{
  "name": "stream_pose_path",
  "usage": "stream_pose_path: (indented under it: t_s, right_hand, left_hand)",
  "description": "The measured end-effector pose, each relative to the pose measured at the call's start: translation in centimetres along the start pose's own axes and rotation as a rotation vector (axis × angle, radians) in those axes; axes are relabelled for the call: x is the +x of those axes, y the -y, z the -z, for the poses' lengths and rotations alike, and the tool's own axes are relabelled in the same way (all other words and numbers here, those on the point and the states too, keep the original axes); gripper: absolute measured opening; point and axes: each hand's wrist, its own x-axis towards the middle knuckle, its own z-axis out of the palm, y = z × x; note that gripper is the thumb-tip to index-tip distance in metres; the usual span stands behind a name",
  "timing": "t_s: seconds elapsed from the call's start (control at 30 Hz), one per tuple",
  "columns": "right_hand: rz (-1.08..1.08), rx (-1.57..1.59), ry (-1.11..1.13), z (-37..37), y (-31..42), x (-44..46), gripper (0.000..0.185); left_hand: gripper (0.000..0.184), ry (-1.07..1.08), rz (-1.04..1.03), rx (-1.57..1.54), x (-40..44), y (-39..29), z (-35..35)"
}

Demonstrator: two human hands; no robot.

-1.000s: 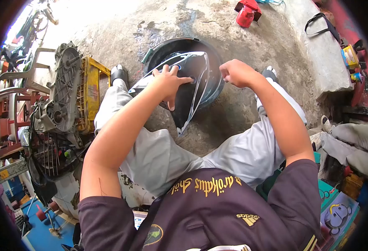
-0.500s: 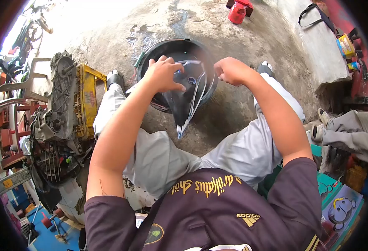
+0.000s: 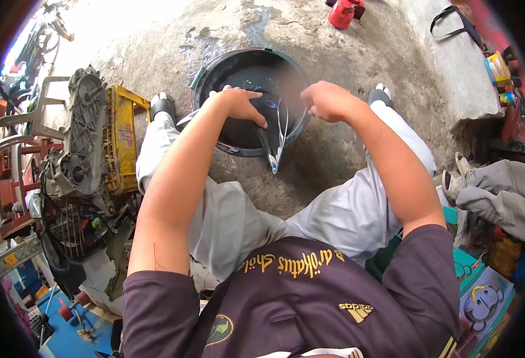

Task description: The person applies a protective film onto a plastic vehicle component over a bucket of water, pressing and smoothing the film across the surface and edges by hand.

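A glossy black plastic panel [image 3: 264, 136] with pale stripes and a blue oval mark lies partly inside a round black tub [image 3: 206, 89] holding dark water. Its narrow tip sticks out over the tub's near rim. My left hand [image 3: 237, 102] grips the panel from the left, thumb on the near side; its other fingertips are partly hidden. At the tub's right rim, my right hand [image 3: 328, 101] is closed with fingers curled. What it holds, if anything, I cannot make out; a brownish blur lies just left of it.
A yellow crate [image 3: 121, 137] and a grey metal engine casing [image 3: 84, 128] stand to the left. A red container [image 3: 341, 14] sits on the concrete floor ahead. On the right are a concrete ledge [image 3: 453, 71] and another person's legs [image 3: 492, 191].
The panel has shifted away from me and slightly right, its tip now nearer the tub. My left hand has moved with it. My right hand remains closed in nearly the same place.
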Motion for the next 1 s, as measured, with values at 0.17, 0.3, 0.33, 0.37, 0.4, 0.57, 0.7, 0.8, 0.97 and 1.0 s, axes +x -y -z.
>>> stream_pose_path:
  t_s: [0.17, 0.3, 0.33, 0.37, 0.4, 0.57, 0.7, 0.8, 0.97, 1.0]
  right_hand:
    - [0.032, -0.005, -0.033, -0.9, -0.2, 1.4, 0.013]
    - [0.038, 0.009, -0.054, -0.7, 0.3, 2.0, 0.013]
    - [0.034, -0.008, -0.044, -0.6, 0.3, 2.1, 0.016]
    - [0.035, -0.007, -0.044, -0.6, 0.3, 2.3, 0.016]
    - [0.013, -0.002, -0.013, -0.7, 0.3, 2.6, 0.016]
    - [-0.005, -0.02, 0.01, -1.3, 0.0, 3.3, 0.017]
    - [-0.006, -0.024, -0.02, -1.6, -0.5, 3.1, 0.019]
    - [-0.025, -0.014, -0.035, -1.3, -0.4, 2.4, 0.019]
    - [-0.025, -0.013, -0.034, -1.5, -0.5, 1.4, 0.019]
    - [-0.032, -0.004, -0.041, -1.3, -0.5, 1.3, 0.019]
  left_hand:
    - [0.118, 0.162, -0.012, -0.082, 1.6, 0.6, 0.2]
    - [0.114, 0.198, -0.028, -0.132, 2.7, 0.5, -0.4]
    - [0.115, 0.238, -0.045, -0.195, 2.8, 0.6, -0.5]
    - [0.115, 0.239, -0.044, -0.194, 2.9, 0.7, -0.5]
    - [0.119, 0.268, -0.069, -0.188, 3.1, 0.8, -0.4]
    - [0.118, 0.266, -0.129, -0.166, 2.1, 0.7, -0.7]
    - [0.1, 0.314, -0.156, -0.135, 1.3, 0.0, -0.7]
    - [0.094, 0.299, -0.192, -0.138, 0.7, 0.1, -0.7]
    - [0.086, 0.246, -0.169, -0.118, 1.3, -0.1, -1.7]
    - [0.086, 0.246, -0.105, -0.09, 1.2, -0.7, -1.6]
